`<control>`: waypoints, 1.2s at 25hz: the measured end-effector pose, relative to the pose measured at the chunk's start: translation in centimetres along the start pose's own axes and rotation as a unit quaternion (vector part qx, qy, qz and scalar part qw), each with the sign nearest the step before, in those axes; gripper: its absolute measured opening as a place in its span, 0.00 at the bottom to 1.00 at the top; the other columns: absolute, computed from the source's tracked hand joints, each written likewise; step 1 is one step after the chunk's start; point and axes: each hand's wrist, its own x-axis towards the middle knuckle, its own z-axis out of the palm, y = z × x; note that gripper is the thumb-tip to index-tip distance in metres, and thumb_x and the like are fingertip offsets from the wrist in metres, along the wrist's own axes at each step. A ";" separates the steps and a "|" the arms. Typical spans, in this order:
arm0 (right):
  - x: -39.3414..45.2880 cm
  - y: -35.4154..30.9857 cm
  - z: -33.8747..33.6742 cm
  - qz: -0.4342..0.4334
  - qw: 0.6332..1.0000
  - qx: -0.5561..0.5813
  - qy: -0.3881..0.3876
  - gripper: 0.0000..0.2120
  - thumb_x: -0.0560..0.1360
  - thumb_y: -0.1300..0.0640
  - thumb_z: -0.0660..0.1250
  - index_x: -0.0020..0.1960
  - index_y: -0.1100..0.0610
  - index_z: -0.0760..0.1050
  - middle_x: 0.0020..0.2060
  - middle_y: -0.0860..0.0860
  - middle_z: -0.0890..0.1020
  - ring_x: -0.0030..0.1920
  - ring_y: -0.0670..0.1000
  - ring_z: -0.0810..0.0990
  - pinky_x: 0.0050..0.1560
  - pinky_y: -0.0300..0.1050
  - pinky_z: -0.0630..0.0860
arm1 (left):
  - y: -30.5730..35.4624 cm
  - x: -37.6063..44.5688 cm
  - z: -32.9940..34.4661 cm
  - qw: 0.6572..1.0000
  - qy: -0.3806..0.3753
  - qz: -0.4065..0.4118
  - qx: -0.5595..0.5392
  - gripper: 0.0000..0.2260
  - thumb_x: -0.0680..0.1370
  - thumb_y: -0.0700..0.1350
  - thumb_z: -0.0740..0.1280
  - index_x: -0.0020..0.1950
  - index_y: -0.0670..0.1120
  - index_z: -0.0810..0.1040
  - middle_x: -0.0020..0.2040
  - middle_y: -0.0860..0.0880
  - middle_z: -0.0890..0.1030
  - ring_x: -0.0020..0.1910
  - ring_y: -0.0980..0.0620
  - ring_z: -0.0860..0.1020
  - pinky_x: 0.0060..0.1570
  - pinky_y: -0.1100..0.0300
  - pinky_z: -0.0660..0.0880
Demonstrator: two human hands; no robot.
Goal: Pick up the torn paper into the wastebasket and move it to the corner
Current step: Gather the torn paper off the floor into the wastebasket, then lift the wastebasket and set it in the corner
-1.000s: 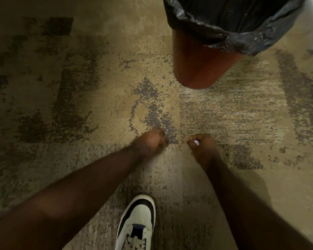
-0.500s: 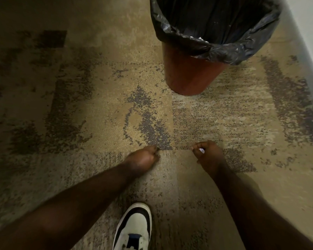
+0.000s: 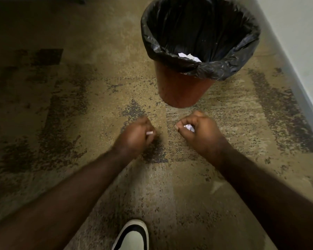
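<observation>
A red-brown wastebasket (image 3: 181, 89) lined with a black bag (image 3: 222, 67) stands on the carpet ahead of me. White scraps of torn paper (image 3: 189, 56) lie inside it near the front rim. My left hand (image 3: 135, 136) is closed, with a thin white scrap (image 3: 149, 133) sticking out between its fingers. My right hand (image 3: 201, 130) is closed around a crumpled white piece of paper (image 3: 189, 127). Both fists hover above the carpet just in front of the basket's base, a short gap between them.
Mottled tan and dark carpet (image 3: 79, 114) covers the floor. A white wall with a grey baseboard (image 3: 296, 91) runs along the right side behind the basket. My black-and-white shoe (image 3: 132, 237) is at the bottom middle. A tiny white speck (image 3: 150, 175) lies on the carpet.
Both fists have lifted off the carpet and come closer to the basket. The view has tilted up, showing the basket's inside and the paper in it.
</observation>
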 end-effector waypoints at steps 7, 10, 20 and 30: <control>4.8 -6.1 -7.8 -0.073 0.987 -0.064 0.132 0.01 0.79 0.51 0.69 0.48 0.47 0.80 0.44 0.43 0.74 0.42 0.38 0.72 0.40 0.27 0.66 | 6.0 7.4 -12.5 0.959 0.266 0.059 -0.076 0.02 0.76 0.47 0.69 0.48 0.52 0.79 0.49 0.54 0.73 0.39 0.66 0.70 0.38 0.79 0.69; 8.4 -7.2 -10.2 -0.078 0.974 -0.106 0.184 0.06 0.79 0.51 0.69 0.50 0.50 0.84 0.46 0.47 0.78 0.45 0.43 0.76 0.44 0.34 0.73 | 8.0 11.1 -14.9 0.954 0.292 0.044 -0.051 0.06 0.76 0.49 0.68 0.50 0.50 0.81 0.53 0.53 0.75 0.46 0.63 0.71 0.41 0.77 0.69; 16.8 -7.8 -11.3 0.030 0.969 -0.193 0.153 0.14 0.80 0.55 0.68 0.58 0.64 0.82 0.55 0.58 0.85 0.55 0.55 0.83 0.60 0.47 0.78 | 10.1 18.2 -15.3 0.988 0.148 -0.027 -0.013 0.07 0.75 0.47 0.70 0.51 0.48 0.85 0.51 0.48 0.85 0.51 0.52 0.82 0.54 0.55 0.80; 14.8 -6.8 -11.5 -0.018 0.971 -0.123 0.204 0.17 0.81 0.49 0.63 0.63 0.57 0.81 0.57 0.55 0.85 0.58 0.53 0.82 0.53 0.40 0.70 | 7.5 18.6 -15.3 0.972 0.211 -0.023 -0.103 0.16 0.77 0.48 0.66 0.64 0.48 0.77 0.61 0.49 0.81 0.58 0.53 0.78 0.57 0.62 0.75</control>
